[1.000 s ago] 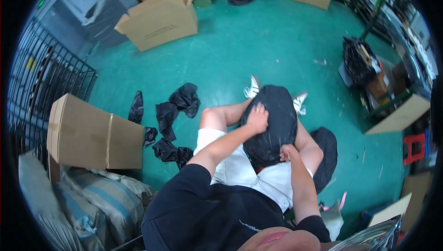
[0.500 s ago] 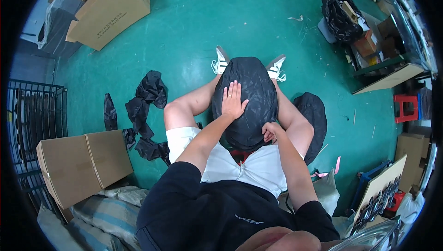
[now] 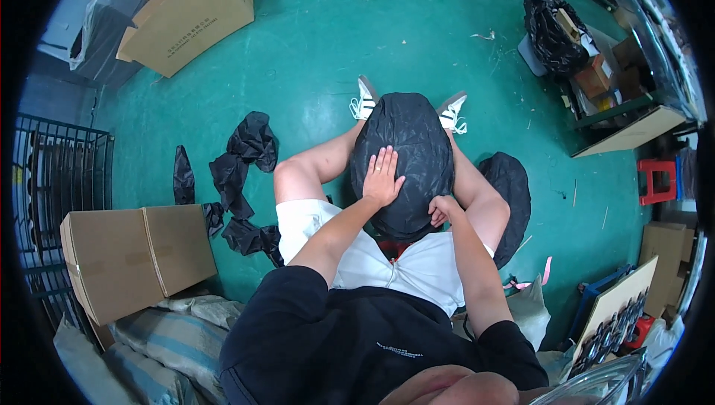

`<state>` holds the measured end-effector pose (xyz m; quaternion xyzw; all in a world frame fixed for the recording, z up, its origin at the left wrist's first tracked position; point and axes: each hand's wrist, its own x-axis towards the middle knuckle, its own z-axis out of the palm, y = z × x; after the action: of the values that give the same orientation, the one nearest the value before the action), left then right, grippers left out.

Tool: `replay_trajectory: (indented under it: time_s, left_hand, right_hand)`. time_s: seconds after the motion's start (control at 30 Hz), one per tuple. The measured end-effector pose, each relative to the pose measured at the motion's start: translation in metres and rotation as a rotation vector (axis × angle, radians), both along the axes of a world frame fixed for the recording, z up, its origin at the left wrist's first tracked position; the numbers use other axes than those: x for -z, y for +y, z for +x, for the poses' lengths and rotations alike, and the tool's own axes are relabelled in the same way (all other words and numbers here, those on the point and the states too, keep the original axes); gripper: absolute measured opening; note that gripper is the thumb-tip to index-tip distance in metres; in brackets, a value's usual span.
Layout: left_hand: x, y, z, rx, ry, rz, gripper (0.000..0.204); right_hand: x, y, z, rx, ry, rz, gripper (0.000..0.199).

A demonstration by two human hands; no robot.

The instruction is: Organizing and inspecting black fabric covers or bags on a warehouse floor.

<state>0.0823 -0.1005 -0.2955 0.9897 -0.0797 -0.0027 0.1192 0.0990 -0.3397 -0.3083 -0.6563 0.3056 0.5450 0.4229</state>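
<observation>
Between my knees stands a bulky, rounded bundle in wrinkled black fabric [image 3: 408, 126]. My left hand [image 3: 382, 178] lies flat on its upper left side, fingers stretched out and together, a ring on one finger. Down at the bundle's lower right edge is my right hand [image 3: 443, 210], its fingers curled in against the fabric. Whether those fingers pinch an edge of the fabric or anything else is hidden. A second black covered bundle [image 3: 510, 200] rests on the floor beyond my right knee.
Crumpled black fabric pieces [image 3: 246, 153] lie on the green floor to my left, near a closed cardboard carton [image 3: 138, 260] and woven sacks [image 3: 171, 338]. A large open carton [image 3: 197, 21] stands far left. At right are a red stool [image 3: 657, 182] and a shelf holding a black bag [image 3: 555, 36].
The whole scene has shifted slightly right in the picture as the view moved. Both hands keep about the same places on the black bundle.
</observation>
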Motion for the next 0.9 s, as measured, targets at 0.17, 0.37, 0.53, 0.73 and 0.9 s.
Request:
replay_trajectory:
  time_s: [0.17, 0.37, 0.53, 0.73, 0.9]
  left_hand:
    - [-0.008, 0.005, -0.04, 0.063, 0.04, 0.019, 0.075]
    - [-0.007, 0.005, -0.066, 0.184, 0.263, 0.098, 0.085]
    - [-0.013, 0.015, -0.075, 0.212, 0.394, 0.087, 0.085]
    - [-0.033, 0.014, -0.082, 0.405, 0.612, 0.131, 0.103]
    - [-0.036, 0.03, -0.079, 0.387, 0.584, -0.162, 0.074]
  right_hand:
    - [0.011, -0.002, -0.007, 0.04, -0.118, 0.08, 0.018]
    - [0.007, 0.001, -0.028, 0.05, -0.368, -0.126, 0.025]
    - [-0.058, 0.027, -0.038, -0.117, -1.103, -0.703, 0.032]
    - [-0.055, 0.023, -0.057, -0.54, -1.301, -0.458, 0.046]
    - [-0.053, 0.027, -0.061, -0.675, -1.153, -0.39, 0.049]
